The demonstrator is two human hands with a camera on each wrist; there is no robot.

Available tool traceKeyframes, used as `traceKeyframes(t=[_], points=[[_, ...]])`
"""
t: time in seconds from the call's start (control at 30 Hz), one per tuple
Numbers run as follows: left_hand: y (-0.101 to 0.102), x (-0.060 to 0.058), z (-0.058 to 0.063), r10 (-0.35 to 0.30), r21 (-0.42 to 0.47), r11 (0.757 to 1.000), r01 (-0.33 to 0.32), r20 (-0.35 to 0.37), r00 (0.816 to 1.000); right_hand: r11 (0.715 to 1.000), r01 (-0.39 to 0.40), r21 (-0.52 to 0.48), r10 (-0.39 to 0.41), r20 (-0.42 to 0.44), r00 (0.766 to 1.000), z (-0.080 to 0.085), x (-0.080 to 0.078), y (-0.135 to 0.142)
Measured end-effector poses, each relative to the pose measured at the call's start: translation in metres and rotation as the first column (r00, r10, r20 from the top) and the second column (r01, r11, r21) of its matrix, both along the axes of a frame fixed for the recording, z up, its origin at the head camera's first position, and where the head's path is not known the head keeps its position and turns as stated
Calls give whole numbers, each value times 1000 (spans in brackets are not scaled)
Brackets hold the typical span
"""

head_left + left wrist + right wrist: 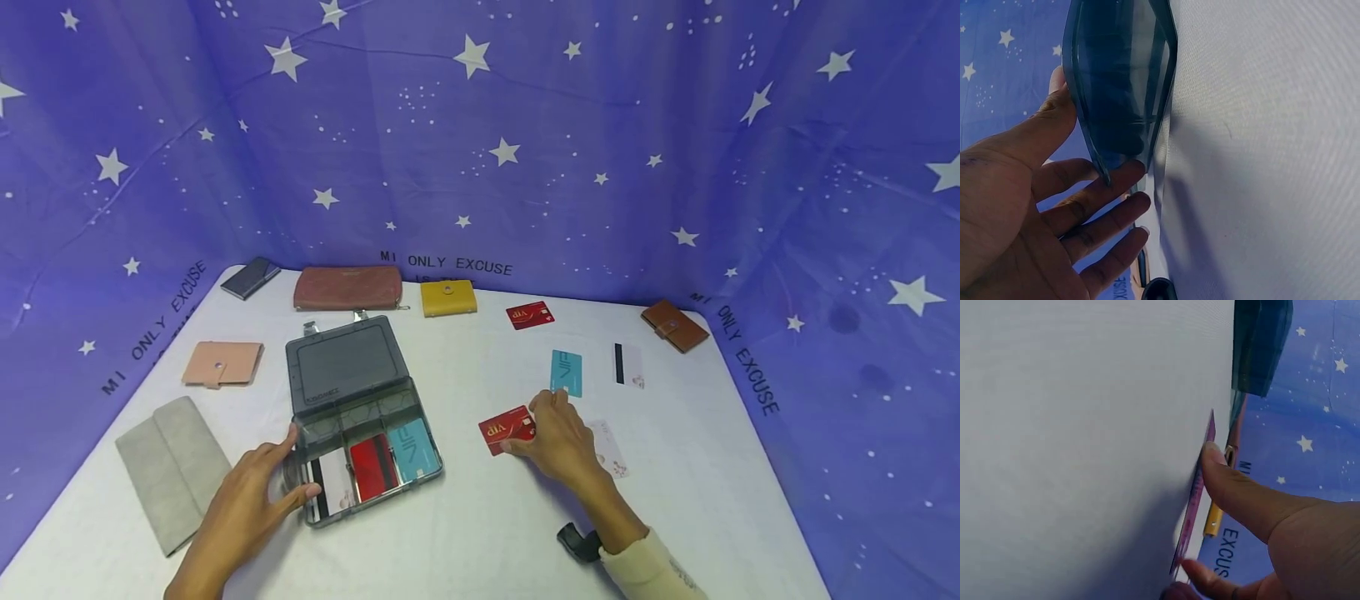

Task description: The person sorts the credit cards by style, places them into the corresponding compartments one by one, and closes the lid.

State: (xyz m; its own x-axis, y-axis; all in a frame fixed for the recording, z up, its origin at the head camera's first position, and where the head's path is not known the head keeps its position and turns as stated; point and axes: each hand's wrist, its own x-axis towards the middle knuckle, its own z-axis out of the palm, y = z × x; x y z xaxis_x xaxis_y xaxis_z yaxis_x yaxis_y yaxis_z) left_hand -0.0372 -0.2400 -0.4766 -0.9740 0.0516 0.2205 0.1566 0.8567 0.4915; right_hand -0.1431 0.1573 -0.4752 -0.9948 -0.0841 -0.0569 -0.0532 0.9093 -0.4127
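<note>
My right hand (561, 437) pinches a red VIP card (504, 428) by its edges, thumb at the near side. In the right wrist view this card (1192, 503) appears edge-on, close to the tabletop. My left hand (251, 500) rests against the left side of a smoky clear plastic case (348, 362), thumb over its rim, fingers loosely spread. The case lies with its lid folded back. In its front compartments sit a white card with a black stripe (335, 482), a red card (369, 468) and a teal card (414, 450). Its back compartments hold no visible cards.
A red card (530, 315), a teal card (567, 372), a striped white card (630, 365) and a partly covered white card (609, 450) lie rightward. Around stand a grey wallet (176, 471), pink wallet (223, 363), dark holder (250, 277), maroon wallet (347, 288), yellow holder (448, 298) and brown holder (675, 326).
</note>
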Motion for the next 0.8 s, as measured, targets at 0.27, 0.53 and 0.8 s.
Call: traceKeyframes(t=[0.27, 0.53, 0.8], points=[[0, 0, 0, -6, -7, 1000, 6, 2, 1000, 975, -91, -201, 106, 64, 992, 3, -4, -3], [1, 0, 0, -6, -9, 1000, 6, 4, 1000, 787, -220, -576, 120, -206, 971, 17, -14, -25], [1, 1, -1, -4, -12, 1000, 4, 2, 1000, 701, -389, -598, 206, -352, 913, 37, -7, -77]])
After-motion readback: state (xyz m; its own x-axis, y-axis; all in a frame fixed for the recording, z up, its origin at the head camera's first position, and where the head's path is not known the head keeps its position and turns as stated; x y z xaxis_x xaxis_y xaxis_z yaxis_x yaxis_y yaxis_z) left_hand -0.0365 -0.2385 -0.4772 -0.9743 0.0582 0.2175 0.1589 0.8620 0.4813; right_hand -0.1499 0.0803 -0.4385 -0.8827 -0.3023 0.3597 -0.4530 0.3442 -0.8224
